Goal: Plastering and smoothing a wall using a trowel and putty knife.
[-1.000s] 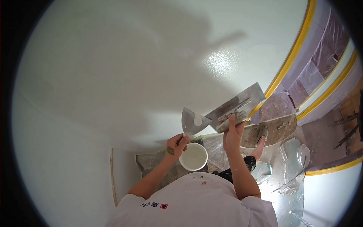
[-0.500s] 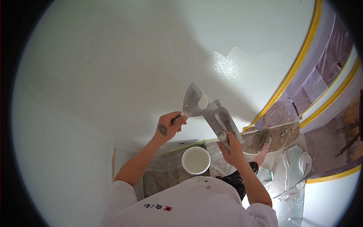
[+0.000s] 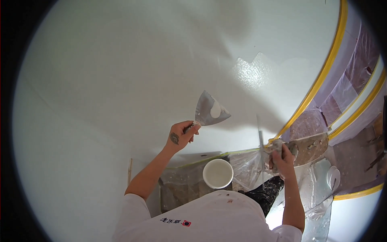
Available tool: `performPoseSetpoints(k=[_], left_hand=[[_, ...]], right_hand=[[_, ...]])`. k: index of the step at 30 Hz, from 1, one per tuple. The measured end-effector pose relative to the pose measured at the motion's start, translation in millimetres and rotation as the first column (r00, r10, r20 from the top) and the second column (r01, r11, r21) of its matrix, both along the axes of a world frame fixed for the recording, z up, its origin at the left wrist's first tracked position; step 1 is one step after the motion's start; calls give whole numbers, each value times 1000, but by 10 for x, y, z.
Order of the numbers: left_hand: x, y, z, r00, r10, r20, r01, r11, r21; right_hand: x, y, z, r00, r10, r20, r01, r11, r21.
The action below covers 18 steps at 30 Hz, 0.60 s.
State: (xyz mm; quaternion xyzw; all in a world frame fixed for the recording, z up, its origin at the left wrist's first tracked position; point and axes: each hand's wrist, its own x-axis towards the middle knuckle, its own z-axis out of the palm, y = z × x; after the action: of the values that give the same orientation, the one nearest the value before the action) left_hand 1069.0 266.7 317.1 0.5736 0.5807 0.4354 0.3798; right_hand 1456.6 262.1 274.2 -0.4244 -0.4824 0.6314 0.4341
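Observation:
My left hand (image 3: 182, 134) is closed round the handle of a putty knife (image 3: 206, 109). Its wide grey blade points up and away, with a white blob of plaster on the face. My right hand (image 3: 283, 160) grips a plastering trowel (image 3: 261, 137) by its thick, smeared handle. The trowel's blade stands edge-on to me, a thin line in front of the wall's lower edge. Beyond both tools rises a pale wall (image 3: 121, 80), which carries a shiny wet patch (image 3: 250, 72). The two tools are apart.
A white bucket (image 3: 218, 160) stands below, between my arms, by plastic sheeting (image 3: 173, 187). Yellow tape (image 3: 318, 84) edges the wall at the right. Past it are plastic-covered steps (image 3: 308, 121). A white lid-like disc (image 3: 333, 178) lies at the lower right.
My right hand has swung the trowel right and down, away from the putty knife, turning its blade edge-on. The putty knife has stayed nearly in place. The view has shifted slightly.

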Motion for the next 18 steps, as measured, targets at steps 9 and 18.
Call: performPoseSetpoints(k=[9,18], left_hand=[[66,-59,106,999,-32,-36,30,998,-49],[208,-133,290,991,-52,-126,45,997,-57]], right_hand=[[-45,-100,-469,745,-246,-620,95,959,-267],[-203,-49,-654,729,-267,-631,150,961,-233]])
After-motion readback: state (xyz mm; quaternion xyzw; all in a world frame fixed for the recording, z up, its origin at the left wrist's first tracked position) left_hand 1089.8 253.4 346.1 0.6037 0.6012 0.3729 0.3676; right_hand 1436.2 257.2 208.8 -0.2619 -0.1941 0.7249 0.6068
